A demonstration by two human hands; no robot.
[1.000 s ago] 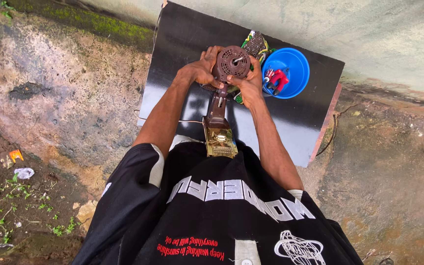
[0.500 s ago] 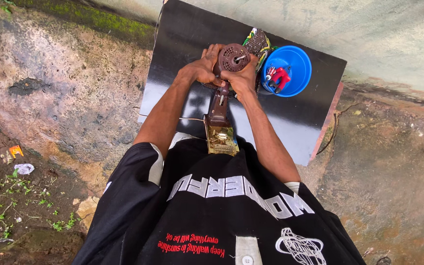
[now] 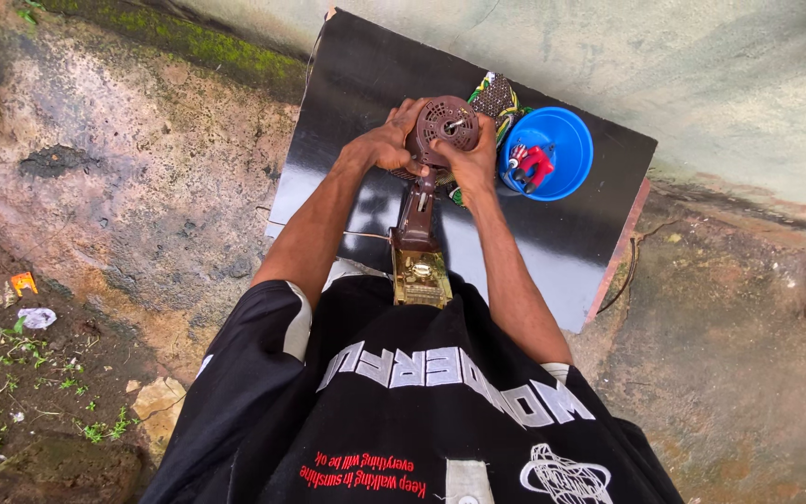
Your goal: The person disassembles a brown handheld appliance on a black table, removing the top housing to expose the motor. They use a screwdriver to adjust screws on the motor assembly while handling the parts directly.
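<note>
The left hand (image 3: pixel 386 145) closes its fingers round the left side of a round, brown motor housing (image 3: pixel 447 121), a ribbed, vented disc with a small shaft at its centre. The housing is held up over a glossy black board (image 3: pixel 562 243) that lies on rough, stained concrete with a strip of moss along its far edge. From the housing a narrow brown neck (image 3: pixel 416 210) runs down toward the person's body and ends in an open base (image 3: pixel 421 276) (yellowish parts show inside, too small to make out). The right hand (image 3: pixel 473 159) grips the housing's right side, thumb laid across its face. Behind the hands a perforated dark piece with green and yellow wires (image 3: pixel 496 96) is partly hidden. Just right of the hands sits a shallow blue plastic bowl (image 3: pixel 566 131) on the board; in it lie a red part (image 3: pixel 538 163) and some small bits that cannot be told apart.
</note>
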